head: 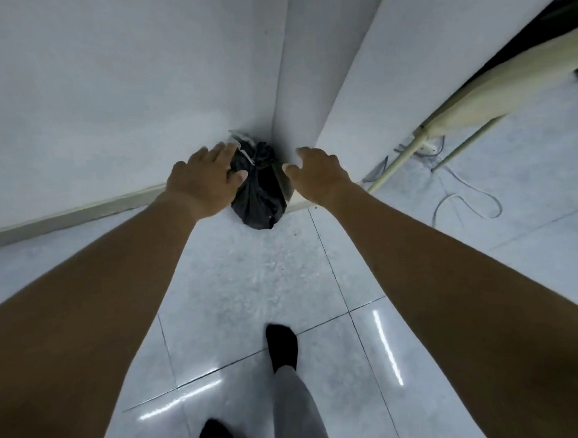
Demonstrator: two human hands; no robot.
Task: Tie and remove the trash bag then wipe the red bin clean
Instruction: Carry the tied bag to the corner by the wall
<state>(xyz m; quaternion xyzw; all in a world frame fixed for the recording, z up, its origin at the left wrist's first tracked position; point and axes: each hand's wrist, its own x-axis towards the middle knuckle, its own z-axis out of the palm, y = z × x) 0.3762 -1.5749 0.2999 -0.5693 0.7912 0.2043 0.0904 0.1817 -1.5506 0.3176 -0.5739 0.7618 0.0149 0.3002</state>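
A black trash bag (261, 193), knotted at its top, sits on the floor in the corner where two white walls meet. My left hand (203, 178) hovers at the bag's left side with fingers spread, holding nothing; whether it touches the bag I cannot tell. On the bag's right, my right hand (319, 175) is open and apart from it. The red bin is not in view.
A beige skirting board (63, 219) runs along the left wall. At the right stands a cream metal frame (411, 145) with loose cables (464, 203) on the pale tiled floor. My feet in black socks (282, 346) are below.
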